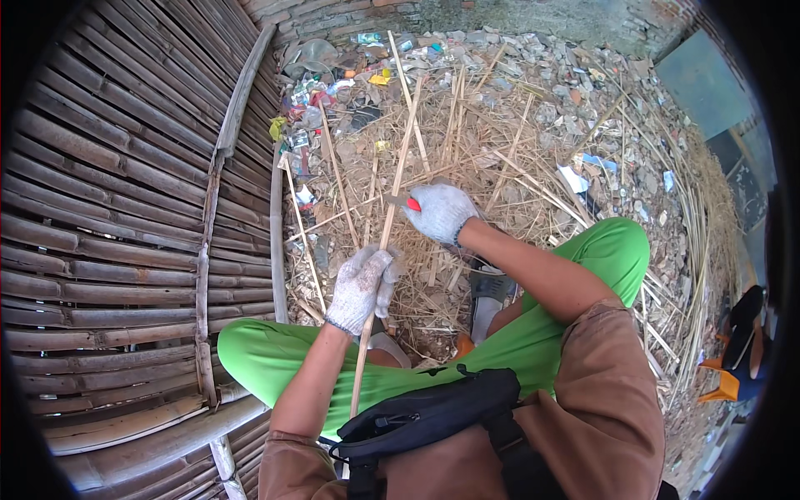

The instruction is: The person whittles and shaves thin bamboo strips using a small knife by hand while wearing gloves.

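Observation:
A long, pale bamboo strip (401, 167) runs from near my lap up and away between my knees. My left hand (360, 283), in a whitish knit glove, is closed around its lower part. Gloved the same way, my right hand (442, 213) grips a knife (412, 203) with a red handle. Its short blade points left and meets or overlaps the strip just above my left hand; whether it cuts in, I cannot tell. Most of the handle is hidden in my right fist.
Loose bamboo strips (335, 167) and shavings litter the rubble ground ahead. A bamboo slat wall (108, 250) stands along the left, a brick wall (467, 18) at the back. Scattered rubbish (317, 96) lies far left. A black bag (429, 412) rests at my lap. Someone sits at the right edge.

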A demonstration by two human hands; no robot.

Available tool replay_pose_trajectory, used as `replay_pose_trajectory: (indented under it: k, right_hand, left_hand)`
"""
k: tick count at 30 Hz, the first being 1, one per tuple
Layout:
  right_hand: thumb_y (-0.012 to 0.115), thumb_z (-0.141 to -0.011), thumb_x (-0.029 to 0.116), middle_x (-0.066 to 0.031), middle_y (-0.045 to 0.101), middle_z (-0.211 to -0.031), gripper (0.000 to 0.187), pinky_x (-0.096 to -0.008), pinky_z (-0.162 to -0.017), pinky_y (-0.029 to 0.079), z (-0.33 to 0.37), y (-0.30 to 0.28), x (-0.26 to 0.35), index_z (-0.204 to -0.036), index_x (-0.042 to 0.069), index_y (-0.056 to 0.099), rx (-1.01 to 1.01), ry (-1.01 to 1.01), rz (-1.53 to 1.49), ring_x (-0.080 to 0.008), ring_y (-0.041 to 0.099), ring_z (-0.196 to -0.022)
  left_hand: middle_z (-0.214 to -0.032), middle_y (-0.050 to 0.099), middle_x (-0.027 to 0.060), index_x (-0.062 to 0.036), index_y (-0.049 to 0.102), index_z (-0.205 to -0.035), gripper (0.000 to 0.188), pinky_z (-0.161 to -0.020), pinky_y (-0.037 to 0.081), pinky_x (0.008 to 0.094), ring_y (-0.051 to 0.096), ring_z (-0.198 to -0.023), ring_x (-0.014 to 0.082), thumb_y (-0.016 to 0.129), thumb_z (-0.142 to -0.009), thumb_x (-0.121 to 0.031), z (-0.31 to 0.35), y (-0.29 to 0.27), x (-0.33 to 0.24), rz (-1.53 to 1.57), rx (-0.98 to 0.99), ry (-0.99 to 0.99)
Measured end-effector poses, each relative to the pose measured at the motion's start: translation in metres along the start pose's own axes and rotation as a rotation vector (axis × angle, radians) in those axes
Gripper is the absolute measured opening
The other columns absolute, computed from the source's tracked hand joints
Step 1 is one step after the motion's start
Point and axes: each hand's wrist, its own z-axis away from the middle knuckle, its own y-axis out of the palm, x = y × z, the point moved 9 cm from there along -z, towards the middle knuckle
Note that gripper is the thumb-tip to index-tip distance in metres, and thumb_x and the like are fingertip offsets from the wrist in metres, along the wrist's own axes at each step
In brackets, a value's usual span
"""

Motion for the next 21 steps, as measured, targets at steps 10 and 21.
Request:
replay_pose_trajectory:
  k: [10, 21]
  right_hand:
    - [0.058, -0.095, 0.036, -0.0218, 0.079, -0.098, 0.035, -0.0565, -0.086, 0.062, -0.022, -0.035, -0.023, -0.096, 0.008, 0.080, -0.067, 0.122, 0.143, -0.0423, 0.077, -0.093]
    - [0.054, -0.101, 0.043, -0.0245, 0.078, -0.109, 0.046, -0.0540, -0.088, 0.062, -0.040, -0.146, -0.172, -0.108, 0.005, 0.080, -0.334, 0.483, 0.152, -0.0421, 0.077, -0.101]
  left_hand:
    - [-0.073, 0.056, 0.0011, 0.0024, 0.061, -0.123, 0.028, -0.034, 0.039, 0.0241, 0.046, -0.042, 0.0083, 0.055, -0.113, -0.022, 0.012, 0.011, -0.011, -0.092, 0.021, 0.040]
    - [-0.064, 0.054, 0.0008, 0.0061, 0.061, -0.123, 0.031, -0.035, 0.037, 0.0248, 0.045, -0.039, 0.0085, 0.052, -0.114, -0.023, 0.044, 0.036, -0.003, -0.271, 0.119, -0.020]
